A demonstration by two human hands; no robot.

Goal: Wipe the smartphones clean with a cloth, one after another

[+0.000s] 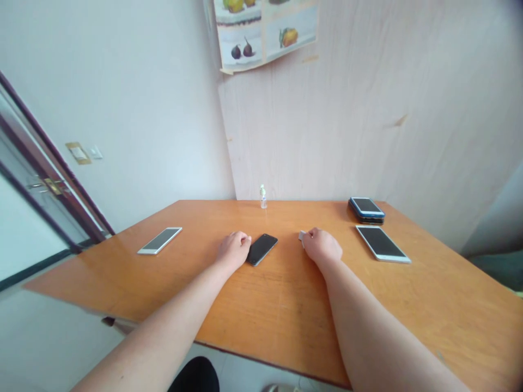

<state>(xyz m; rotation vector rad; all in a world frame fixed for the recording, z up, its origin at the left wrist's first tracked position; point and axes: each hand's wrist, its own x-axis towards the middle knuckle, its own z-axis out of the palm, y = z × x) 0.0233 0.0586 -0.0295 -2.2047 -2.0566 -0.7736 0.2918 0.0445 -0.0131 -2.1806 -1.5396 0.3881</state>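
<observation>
A black smartphone (262,249) lies at a slant on the wooden table in front of me. My left hand (234,250) is closed at its left edge, touching it, with the fingertips mostly hidden. To the right of the phone, my right hand (322,246) rests low over the table, fingers pinched together. A small whitish, flat piece (301,236) sticks out from its left side; what it is cannot be made out.
A white-framed phone (160,240) lies on the left of the wooden table (281,316). On the right are a white tablet (383,243) and a stack of devices (366,208). A small pump bottle (263,197) stands at the back edge by the wall.
</observation>
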